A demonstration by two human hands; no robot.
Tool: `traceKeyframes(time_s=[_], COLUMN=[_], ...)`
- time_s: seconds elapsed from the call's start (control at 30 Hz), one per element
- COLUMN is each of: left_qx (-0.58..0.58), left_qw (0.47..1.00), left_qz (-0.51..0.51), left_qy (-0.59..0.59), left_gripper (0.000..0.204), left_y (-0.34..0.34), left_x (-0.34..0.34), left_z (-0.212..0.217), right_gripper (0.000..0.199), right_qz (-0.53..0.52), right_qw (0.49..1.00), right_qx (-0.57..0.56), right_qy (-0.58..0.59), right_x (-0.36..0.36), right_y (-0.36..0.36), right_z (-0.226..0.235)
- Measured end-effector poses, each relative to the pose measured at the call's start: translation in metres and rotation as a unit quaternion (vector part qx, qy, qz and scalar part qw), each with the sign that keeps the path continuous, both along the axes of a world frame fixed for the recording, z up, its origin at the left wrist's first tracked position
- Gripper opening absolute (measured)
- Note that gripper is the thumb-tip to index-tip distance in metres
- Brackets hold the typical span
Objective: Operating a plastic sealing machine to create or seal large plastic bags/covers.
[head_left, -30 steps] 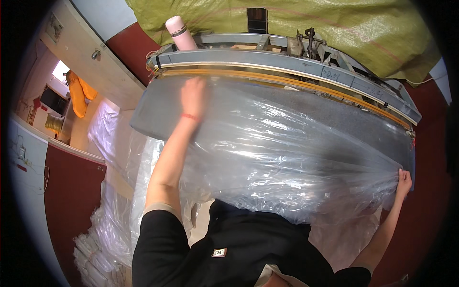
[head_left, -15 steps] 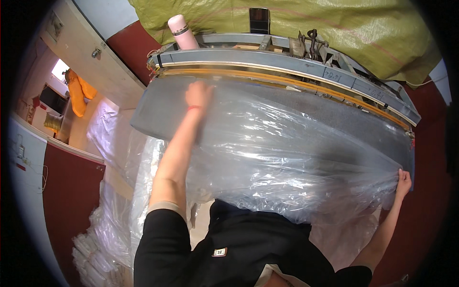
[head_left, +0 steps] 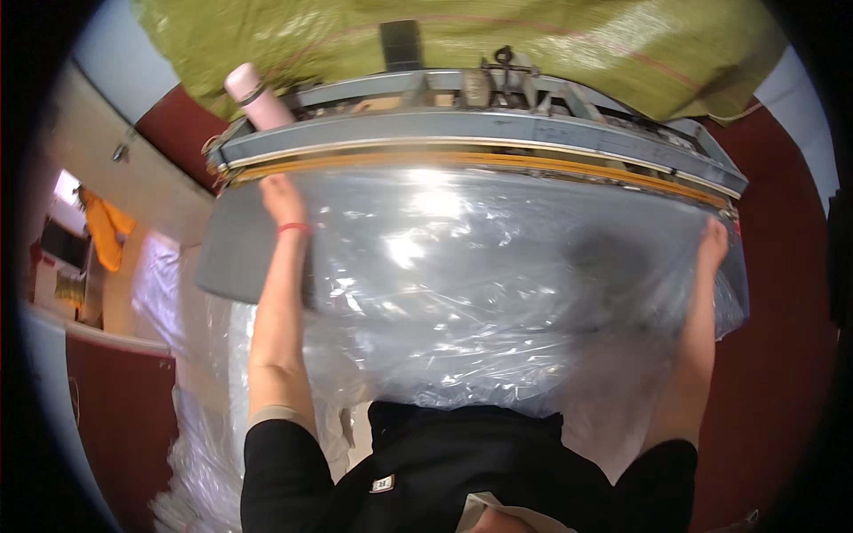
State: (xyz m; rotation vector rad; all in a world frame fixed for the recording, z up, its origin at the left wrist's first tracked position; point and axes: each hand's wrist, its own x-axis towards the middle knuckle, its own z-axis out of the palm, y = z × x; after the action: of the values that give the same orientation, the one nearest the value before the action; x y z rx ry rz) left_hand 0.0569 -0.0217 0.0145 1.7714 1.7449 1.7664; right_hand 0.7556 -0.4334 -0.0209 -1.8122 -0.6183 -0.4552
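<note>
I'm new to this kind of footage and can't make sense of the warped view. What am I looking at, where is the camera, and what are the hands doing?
The camera sits on a person's head and looks down past their chest, so their own arms rise from the bottom edge. Its wide lens bends straight edges into curves.

In front of them is a long grey machine with a yellow strip along its front edge and a grey table below it. A large clear plastic sheet or bag is spread over that table.

The left hand, with a red band on its wrist, presses the plastic up near the yellow strip. The right hand grips the plastic's far right edge.

Behind the machine lie a pink bottle and a green woven sack. More clear plastic is piled on the lower left.
</note>
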Motion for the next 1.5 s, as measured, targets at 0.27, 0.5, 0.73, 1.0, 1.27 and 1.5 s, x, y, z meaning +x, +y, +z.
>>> traceKeyframes(time_s=[0.27,0.5,0.73,1.0,1.27,1.5], left_qx=[-0.058,0.01,-0.162,-0.036,0.133,0.147], left_qw=[0.992,0.989,0.915,0.954,0.93,0.902], left_qz=[-0.072,0.096,-0.141,-0.025,-0.216,-0.321], left_qy=[-0.085,-0.116,-0.343,0.298,0.266,0.247], left_gripper=[0.019,0.018,0.016,0.017,0.011,0.036], left_y=[0.04,0.047,0.035,-0.063,-0.152,-0.233], left_x=[-0.017,-0.023,-0.065,-0.051,0.033,0.068], left_z=[-0.004,0.004,0.0,0.011,0.04,0.057], right_gripper=[0.019,0.011,0.009,0.025,0.031,0.015], right_qz=[0.032,0.078,0.108,0.05,0.069,0.215], right_qw=[0.998,0.98,0.975,0.983,0.78,0.945], right_qx=[0.04,0.121,0.122,-0.092,-0.613,-0.244], right_qy=[0.039,0.139,0.152,-0.148,0.103,0.044], right_x=[-0.013,-0.032,-0.036,-0.153,-0.144,-0.304], right_y=[0.077,0.077,0.072,-0.025,-0.301,-0.049], right_z=[0.009,0.034,0.039,0.081,-0.1,0.117])
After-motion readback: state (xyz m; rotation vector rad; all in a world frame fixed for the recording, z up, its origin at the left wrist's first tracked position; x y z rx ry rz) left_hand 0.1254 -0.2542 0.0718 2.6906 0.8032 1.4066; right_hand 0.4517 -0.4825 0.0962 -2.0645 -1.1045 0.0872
